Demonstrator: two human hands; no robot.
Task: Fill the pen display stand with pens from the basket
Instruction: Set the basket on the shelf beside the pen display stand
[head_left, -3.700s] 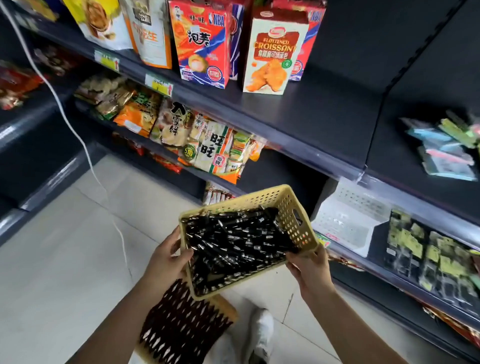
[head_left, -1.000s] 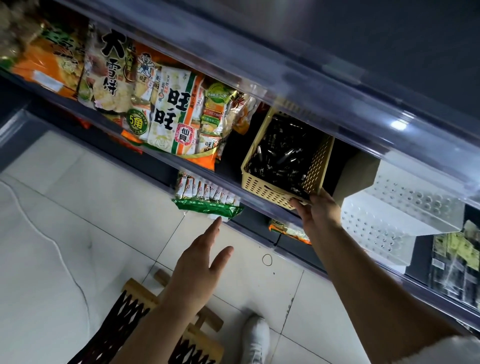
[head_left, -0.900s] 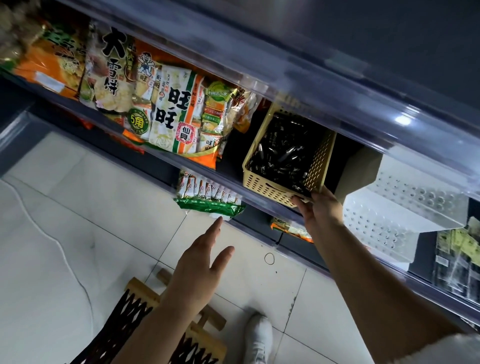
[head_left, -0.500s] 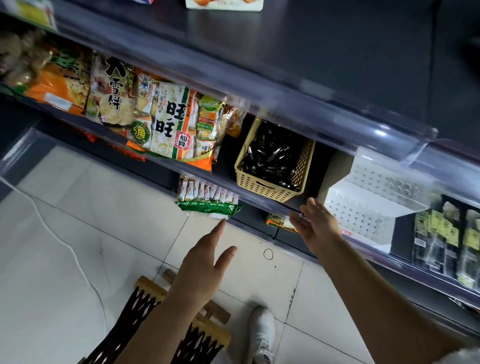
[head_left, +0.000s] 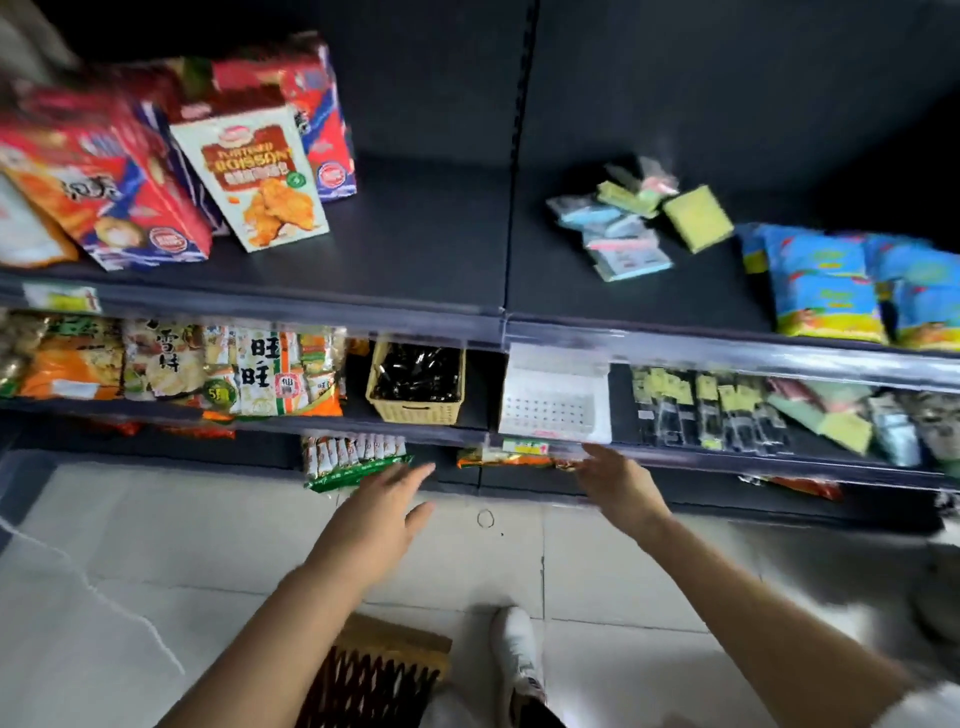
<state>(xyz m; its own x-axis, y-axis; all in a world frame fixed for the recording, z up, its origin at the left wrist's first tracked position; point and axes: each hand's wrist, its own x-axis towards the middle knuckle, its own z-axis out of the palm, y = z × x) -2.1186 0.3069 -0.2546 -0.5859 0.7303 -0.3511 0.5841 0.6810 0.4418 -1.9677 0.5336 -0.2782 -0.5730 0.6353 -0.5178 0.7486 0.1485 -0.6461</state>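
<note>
A yellow plastic basket (head_left: 413, 410) full of black pens (head_left: 418, 371) stands on the middle shelf. To its right on the same shelf sits the white perforated pen display stand (head_left: 553, 410), with no pens visible in it. My left hand (head_left: 382, 512) hovers with straight fingers below the basket, holding nothing. Just under the stand's front edge, my right hand (head_left: 615, 480) is extended with relaxed fingers, also holding nothing.
Snack bags (head_left: 260, 371) fill the shelf left of the basket; packaged stationery (head_left: 706, 410) lies right of the stand. Boxes (head_left: 260, 176) and sponges (head_left: 639, 218) sit on the shelf above. A wooden stool (head_left: 379, 675) and my white shoe (head_left: 519, 654) are on the tiled floor.
The basket went from both my hands onto the shelf. My right hand let go of its rim and moved right, below the stand. The view tilted up.
</note>
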